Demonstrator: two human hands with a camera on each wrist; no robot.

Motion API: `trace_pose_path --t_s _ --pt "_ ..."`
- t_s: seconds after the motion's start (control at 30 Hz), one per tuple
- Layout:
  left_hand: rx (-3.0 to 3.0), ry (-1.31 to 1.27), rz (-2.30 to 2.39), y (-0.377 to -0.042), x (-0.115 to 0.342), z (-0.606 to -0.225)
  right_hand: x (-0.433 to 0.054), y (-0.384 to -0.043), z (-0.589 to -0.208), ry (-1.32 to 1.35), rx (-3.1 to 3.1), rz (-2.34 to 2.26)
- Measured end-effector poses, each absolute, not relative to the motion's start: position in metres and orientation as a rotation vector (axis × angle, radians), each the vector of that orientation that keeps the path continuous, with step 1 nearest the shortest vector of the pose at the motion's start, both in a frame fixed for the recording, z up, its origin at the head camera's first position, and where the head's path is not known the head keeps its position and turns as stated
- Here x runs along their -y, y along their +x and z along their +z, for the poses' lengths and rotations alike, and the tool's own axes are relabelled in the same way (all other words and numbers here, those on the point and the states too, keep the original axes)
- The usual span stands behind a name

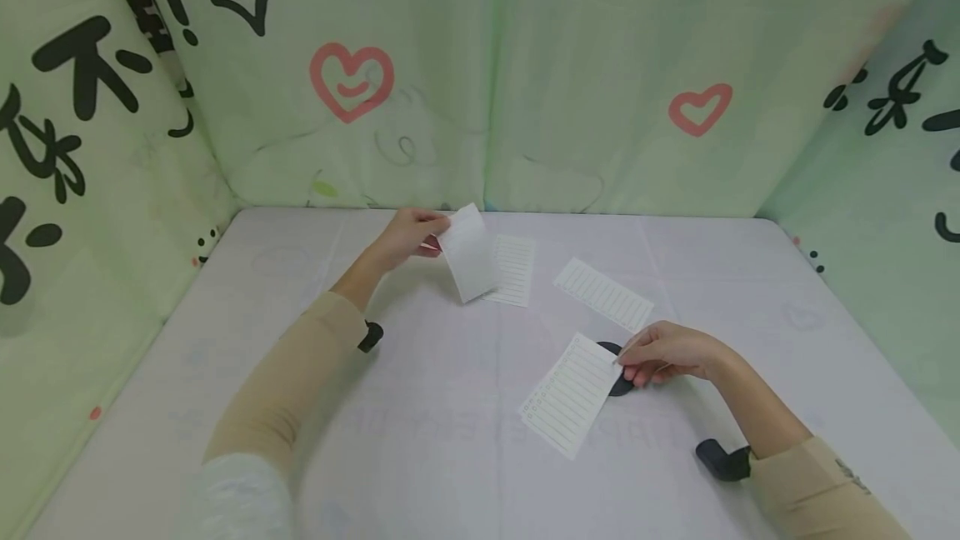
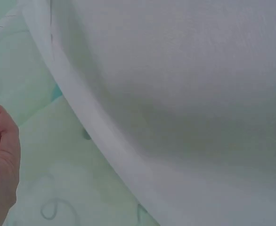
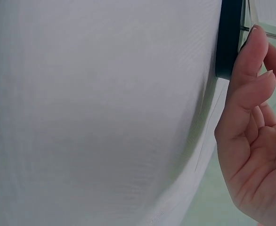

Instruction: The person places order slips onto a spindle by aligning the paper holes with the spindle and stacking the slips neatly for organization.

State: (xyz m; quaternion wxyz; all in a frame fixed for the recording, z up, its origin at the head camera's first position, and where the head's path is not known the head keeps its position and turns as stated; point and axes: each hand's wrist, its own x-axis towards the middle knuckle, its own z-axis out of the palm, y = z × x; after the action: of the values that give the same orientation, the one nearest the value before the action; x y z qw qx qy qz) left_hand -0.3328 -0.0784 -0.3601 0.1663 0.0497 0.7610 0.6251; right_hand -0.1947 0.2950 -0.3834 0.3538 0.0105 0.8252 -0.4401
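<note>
Pale green curtains (image 1: 562, 40) printed with red hearts and black characters hang round three sides of a white tabletop (image 1: 420, 457), and from my station I watch two tan-sleeved arms reach in over its near edge. The left hand (image 1: 411, 238), near the middle of the far edge, pinches a plain sheet (image 1: 468, 257) between thumb and fingers at its far left side. I see that sheet tilted up, its bare white face towards me; its long axis runs from the far edge towards the near one, the near end leaning a little right. Just beside it, partly covered by it in my head view, a ruled sheet (image 1: 516, 265) lies flat, its long axis nearly square to the far edge. The right hand (image 1: 671, 352), over the right half of the tabletop, pinches a list card (image 1: 573, 398) by its far right corner with thumb and forefinger, the other fingers curled below. That card points its long axis at the near left corner, rows running across its short side. Behind it, partly hidden, sits a black disc (image 1: 621, 386); I cannot tell whether the hand touches it. Farther off, a slanted card (image 1: 603, 293) lies flat, its long axis running from far left to near right, one end close to the right hand. My left wrist view crops the fingers, so their grip cannot be read there.
</note>
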Motion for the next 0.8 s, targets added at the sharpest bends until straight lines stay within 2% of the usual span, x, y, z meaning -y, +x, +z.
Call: trace_pose_path --t_s 0.43,0.8 --pt "-1.981 0.243 1.776 -0.307 0.053 -0.343 -0.306 -0.192 -0.374 0.038 -2.133 -1.201" --pt "-1.907 0.337 1.645 -0.279 0.023 -0.325 -0.324 -0.192 -0.330 -0.056 -2.115 -1.487"
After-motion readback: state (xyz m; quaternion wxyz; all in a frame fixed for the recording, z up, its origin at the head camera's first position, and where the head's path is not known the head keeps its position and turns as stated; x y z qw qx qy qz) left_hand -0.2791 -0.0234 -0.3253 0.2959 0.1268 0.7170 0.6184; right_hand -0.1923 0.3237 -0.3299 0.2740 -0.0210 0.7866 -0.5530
